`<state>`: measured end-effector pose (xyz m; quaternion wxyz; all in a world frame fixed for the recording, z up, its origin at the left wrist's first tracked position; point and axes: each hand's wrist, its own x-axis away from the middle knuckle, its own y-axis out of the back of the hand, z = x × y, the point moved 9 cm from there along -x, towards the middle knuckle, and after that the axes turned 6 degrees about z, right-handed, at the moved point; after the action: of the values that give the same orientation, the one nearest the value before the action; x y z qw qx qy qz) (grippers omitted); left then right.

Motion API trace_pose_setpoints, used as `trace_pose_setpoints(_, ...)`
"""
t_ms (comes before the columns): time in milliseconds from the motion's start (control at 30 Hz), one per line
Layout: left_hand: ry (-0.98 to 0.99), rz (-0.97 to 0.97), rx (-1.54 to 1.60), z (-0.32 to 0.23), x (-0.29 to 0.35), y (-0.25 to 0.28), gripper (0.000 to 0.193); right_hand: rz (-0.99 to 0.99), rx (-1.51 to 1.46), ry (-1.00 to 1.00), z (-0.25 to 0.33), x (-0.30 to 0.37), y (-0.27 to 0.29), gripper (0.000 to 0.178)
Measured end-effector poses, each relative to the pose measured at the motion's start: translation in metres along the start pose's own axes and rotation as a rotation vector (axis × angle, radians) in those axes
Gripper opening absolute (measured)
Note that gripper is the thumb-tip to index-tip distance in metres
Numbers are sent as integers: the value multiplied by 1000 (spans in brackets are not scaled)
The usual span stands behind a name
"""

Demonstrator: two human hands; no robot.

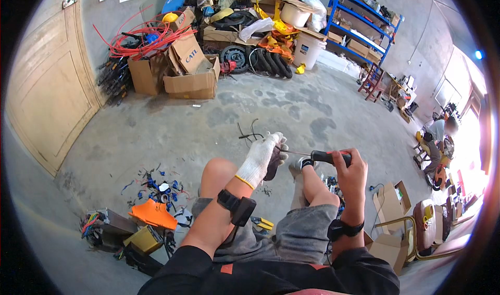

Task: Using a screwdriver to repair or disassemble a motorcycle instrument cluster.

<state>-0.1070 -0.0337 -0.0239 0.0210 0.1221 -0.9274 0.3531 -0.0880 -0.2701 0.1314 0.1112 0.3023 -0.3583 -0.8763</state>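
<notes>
My gloved left hand pinches a small, light wired part. My bare right hand grips the rigid screwdriver by its grippy handle, the surest hold.

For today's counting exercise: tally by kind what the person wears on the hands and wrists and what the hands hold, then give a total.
White knit work glove, on the left hand: 1
Black wrist-strap devices, one on each wrist: 2
Screwdriver with black and red handle, in the bare right hand: 1
Small dark part with black wires, in the left hand: 1
Total: 5

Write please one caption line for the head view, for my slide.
Seated person's gloved left hand holds black wires while right hand grips a screwdriver.
</notes>
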Motion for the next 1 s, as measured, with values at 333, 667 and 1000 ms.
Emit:
trace_pose_setpoints(333,-42,-70,49,-2,6,3,28,90,-258,345,41,10,-10,38)
trace_pose_setpoints(667,-46,-42,22,-3,4,5,30,19,-31,-30,-3,5,-7,35)
trace_pose_setpoints(1000,-16,-42,26,1,4,9,24,200,-185,-149,6,4,-16,33)
